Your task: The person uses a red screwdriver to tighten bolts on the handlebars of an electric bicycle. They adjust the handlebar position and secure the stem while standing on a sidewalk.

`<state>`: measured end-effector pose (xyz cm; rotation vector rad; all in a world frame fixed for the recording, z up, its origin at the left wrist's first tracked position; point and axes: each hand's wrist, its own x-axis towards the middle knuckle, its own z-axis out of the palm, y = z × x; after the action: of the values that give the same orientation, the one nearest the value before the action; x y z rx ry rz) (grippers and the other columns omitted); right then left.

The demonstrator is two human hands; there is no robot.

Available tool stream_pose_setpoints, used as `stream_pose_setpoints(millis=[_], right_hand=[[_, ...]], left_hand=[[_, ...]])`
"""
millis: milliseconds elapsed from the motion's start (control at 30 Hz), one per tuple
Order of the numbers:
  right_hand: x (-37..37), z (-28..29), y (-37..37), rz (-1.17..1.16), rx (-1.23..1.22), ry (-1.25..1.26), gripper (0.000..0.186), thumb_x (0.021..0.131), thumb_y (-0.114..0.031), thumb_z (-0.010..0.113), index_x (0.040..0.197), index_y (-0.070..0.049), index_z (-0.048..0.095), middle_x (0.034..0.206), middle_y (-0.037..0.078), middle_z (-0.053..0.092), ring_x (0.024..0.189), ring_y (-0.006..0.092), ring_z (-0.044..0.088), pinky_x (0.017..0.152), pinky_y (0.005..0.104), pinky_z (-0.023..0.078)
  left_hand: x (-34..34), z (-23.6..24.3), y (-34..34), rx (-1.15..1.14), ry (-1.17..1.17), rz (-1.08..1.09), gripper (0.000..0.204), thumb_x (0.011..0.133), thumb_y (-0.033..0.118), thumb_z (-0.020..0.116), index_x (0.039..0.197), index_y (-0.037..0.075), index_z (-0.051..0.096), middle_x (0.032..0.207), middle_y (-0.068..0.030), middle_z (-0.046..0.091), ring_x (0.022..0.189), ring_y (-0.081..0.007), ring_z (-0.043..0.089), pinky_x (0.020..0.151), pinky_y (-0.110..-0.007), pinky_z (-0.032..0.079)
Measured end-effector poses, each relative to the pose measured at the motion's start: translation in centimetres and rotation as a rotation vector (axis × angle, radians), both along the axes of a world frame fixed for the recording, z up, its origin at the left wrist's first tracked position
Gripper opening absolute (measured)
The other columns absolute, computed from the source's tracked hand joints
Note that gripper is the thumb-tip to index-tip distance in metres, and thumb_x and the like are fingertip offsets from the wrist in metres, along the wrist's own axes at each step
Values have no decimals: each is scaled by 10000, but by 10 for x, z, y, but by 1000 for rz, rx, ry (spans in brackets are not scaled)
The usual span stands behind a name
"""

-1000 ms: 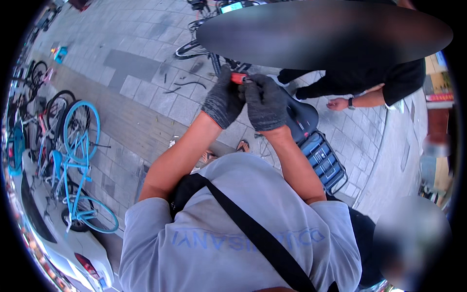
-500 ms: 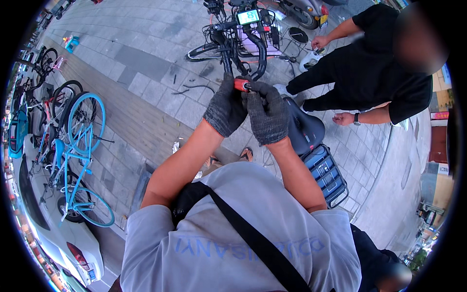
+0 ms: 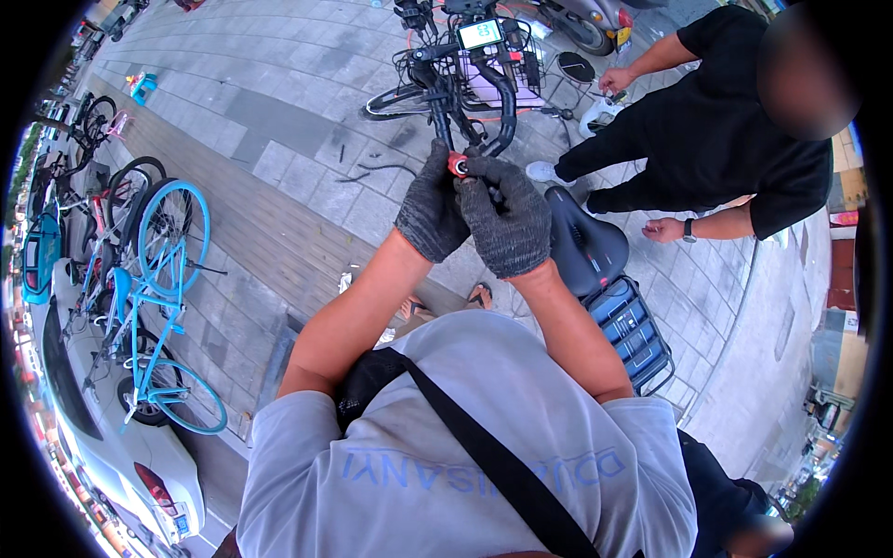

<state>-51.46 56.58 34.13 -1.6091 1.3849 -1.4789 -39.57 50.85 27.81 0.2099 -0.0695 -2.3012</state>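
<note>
Grey knitted gloves cover both hands, which meet above the near side of an electric bike. My left hand (image 3: 433, 212) is closed around a small red piece (image 3: 457, 164), its round end turned up and showing a pale ring with a dark centre. Curled in from the other side, my right hand (image 3: 505, 223) has thumb and fingertips pinched against the red piece's end. Whether those fingers also hold something small is hidden. Just beyond are the black handlebars (image 3: 503, 104) with a lit display (image 3: 479, 34).
A black bike saddle (image 3: 588, 240) and a rear rack (image 3: 631, 335) lie to the right. Beside them stands a person in black (image 3: 716, 121). Dark cable pieces (image 3: 389, 168) rest on the paving. A blue bicycle (image 3: 153, 307) and a white car (image 3: 112, 446) are at left.
The red piece has turned from showing its side to showing its round end. My right fingertips have shifted slightly left onto it. The whole view has moved a little.
</note>
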Motion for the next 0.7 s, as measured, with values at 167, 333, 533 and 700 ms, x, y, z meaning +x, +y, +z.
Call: stream_pose_setpoints(millis=[167,333,533,700], right_hand=[[4,1,-2,3,-35,32,207,902,-99,713,1103,-51,703,1025,142,730,842,260,728,737,341,571],[6,4,-5,30,14,52,199,902,-121,693,1089,-53,700,1004,159,722,825,278,732,724,358,574],[8,2,-10,-8,74,109,198,901,-139,690,1076,-48,711,967,171,724,804,301,728,713,371,573],[10,-6,-12,-64,59,42,195,904,-136,700,1069,-34,716,952,161,733,780,274,725,704,372,570]], left_hand=[[2,0,-1,42,-8,-23,579,996,630,501,1219,110,623,1111,-113,683,1051,-284,656,994,-468,523],[4,-7,-7,25,-27,-56,582,975,664,511,1158,129,647,1106,-97,681,1060,-271,647,990,-462,523],[7,-15,-11,30,41,-90,604,971,678,504,1140,118,652,1107,-109,683,1046,-276,656,987,-454,527],[5,-10,-9,43,-48,-23,621,987,661,485,1178,91,640,1129,-122,682,1051,-279,655,993,-442,525]])
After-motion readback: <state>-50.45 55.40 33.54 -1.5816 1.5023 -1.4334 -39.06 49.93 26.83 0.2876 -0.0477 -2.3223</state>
